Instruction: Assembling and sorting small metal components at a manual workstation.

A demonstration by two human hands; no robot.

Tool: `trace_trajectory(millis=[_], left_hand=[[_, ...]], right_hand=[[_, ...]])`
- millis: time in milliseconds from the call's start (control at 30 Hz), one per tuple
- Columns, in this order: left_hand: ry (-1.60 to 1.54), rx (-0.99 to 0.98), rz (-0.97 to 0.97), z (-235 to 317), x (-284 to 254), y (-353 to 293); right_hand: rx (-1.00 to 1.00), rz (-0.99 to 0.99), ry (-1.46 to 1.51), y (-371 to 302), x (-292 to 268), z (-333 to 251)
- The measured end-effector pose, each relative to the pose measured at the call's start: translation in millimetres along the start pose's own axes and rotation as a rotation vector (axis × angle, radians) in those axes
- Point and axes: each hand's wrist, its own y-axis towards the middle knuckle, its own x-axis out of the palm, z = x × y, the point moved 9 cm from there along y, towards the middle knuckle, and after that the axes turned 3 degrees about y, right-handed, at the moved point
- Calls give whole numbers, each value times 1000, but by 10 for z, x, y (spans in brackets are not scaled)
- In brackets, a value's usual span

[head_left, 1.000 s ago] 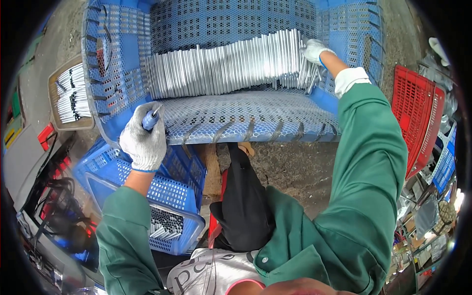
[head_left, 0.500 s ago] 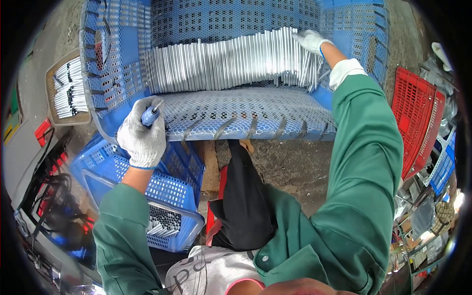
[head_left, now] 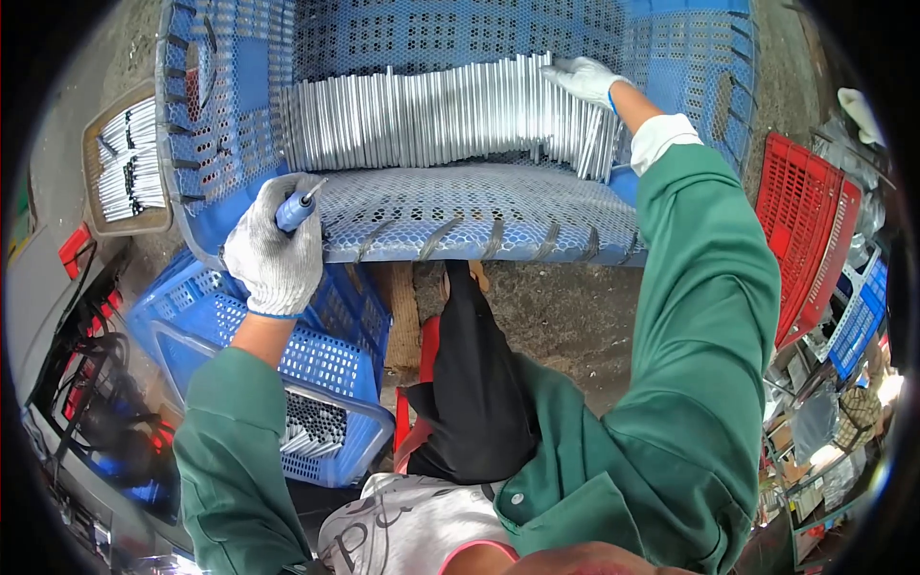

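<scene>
Wrapped in a white knit glove, my left hand (head_left: 275,244) is closed around a blue-handled hand tool (head_left: 294,209) with a short thin metal tip, beside the near left corner of a mesh-lined blue basket (head_left: 479,251). A long row of silver metal tubes (head_left: 422,120) stands side by side in this basket. My right hand (head_left: 586,80), also gloved, lies at the row's right end. Its fingers stretch left against the upper ends of the tubes, and the palm side is hidden. Under that hand, several tubes lean askew.
At the left sits a tan tray (head_left: 144,228) of tubes. Below my left hand, a smaller blue basket (head_left: 369,422) holds more tubes. A red crate (head_left: 805,240) stands at the right. My leg (head_left: 479,383) is below the big basket, near its front edge.
My right hand has moved left along the tops of the tubes. The tubes at the right end now sit further left, away from the basket's right wall. My left hand still holds the tool.
</scene>
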Motion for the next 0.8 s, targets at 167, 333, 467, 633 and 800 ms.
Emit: trace_trajectory(millis=[167,333,467,633,800], left_hand=[[-5,-9,16,-85,-16,-75],[-8,-19,6,-154,97,-169],[5,-29,13,-158,75,-174],[24,-31,-7,-228,95,-254],[55,-22,6,-298,94,-382]], right_hand=[[41,78,39,-63,-133,147],[142,-42,-286,44,76,606],[245,-133,-250,-190,103,530],[223,-138,-429,-408,86,413],[198,-324,-601,-814,576,312]])
